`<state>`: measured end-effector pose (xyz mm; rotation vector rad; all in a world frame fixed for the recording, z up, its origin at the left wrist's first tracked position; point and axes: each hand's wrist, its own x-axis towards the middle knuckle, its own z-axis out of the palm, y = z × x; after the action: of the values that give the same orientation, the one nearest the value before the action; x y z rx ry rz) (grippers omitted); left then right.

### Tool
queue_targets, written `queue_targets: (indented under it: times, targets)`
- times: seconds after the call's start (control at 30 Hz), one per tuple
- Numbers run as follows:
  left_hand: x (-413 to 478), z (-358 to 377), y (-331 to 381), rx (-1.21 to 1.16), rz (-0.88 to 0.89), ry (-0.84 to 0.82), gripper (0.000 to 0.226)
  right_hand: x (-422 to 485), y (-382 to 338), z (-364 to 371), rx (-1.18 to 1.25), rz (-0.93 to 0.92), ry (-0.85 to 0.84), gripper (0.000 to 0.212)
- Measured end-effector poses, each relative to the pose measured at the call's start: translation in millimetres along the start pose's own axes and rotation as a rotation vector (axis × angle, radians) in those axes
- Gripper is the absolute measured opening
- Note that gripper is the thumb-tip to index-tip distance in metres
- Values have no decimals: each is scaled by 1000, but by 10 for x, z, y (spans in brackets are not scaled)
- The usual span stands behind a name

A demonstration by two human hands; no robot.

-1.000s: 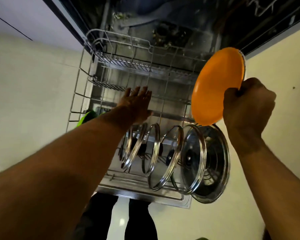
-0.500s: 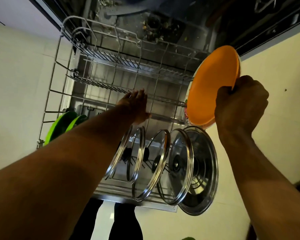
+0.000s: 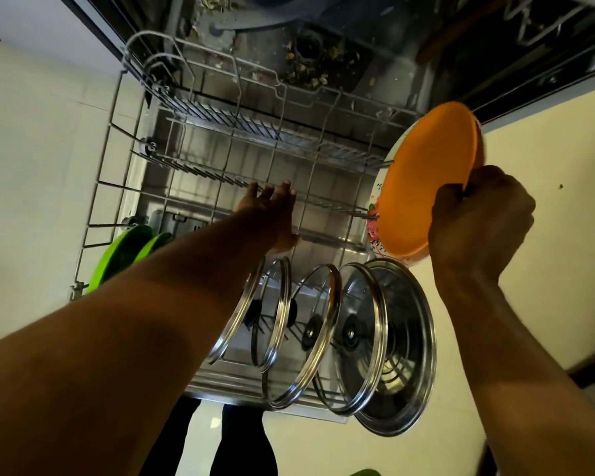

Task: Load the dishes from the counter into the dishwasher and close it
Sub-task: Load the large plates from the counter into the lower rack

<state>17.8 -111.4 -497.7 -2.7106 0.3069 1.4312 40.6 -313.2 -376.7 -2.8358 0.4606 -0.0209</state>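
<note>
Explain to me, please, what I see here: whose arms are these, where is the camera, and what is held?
The camera sits on a person's head and looks down, so both arms are that person's own. Below is a dishwasher's pulled-out wire rack. Glass lids and a steel lid stand in it on edge; green plates stand at its left side. The left hand, fingers straight, reaches over the rack and holds nothing. The right hand grips an orange plate by its rim; a white patterned plate sits behind it.
</note>
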Motion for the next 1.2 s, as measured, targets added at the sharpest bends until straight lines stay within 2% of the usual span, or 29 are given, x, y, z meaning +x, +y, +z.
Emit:
queue_targets:
  times: [0.17, 0.3, 0.5, 0.63, 0.87, 0.93, 1.07, 1.2]
  targets:
    - [13, -10, 16, 8, -10, -2, 89, 22, -8, 125, -119, 10, -96, 18]
    - [12, -6, 48, -20, -24, 1, 90, -60, -46, 206, -167, 3, -187, 24]
    - [22, -21, 98, -2, -55, -8, 91, 11, -47, 217, -218, 70, -201, 23]
    - [-31, -74, 69, -11, -42, -8, 87, 33, -35, 219, -144, 177, -206, 24]
    - [-357, -20, 1, -83, 12, 118, 78, -297, -235, 112, -234, 8, -126, 26]
    - [-504, 2, -58, -100, 9, 142, 76, -445, -315, 147, -211, -102, -134, 26]
    - [-875, 29, -271, -133, 3, 200, 73, -789, -529, 168, -213, -255, -275, 31]
    - [-1346, 116, -522, -121, -33, 222, 73, -1133, -858, 56, -152, -265, -436, 36]
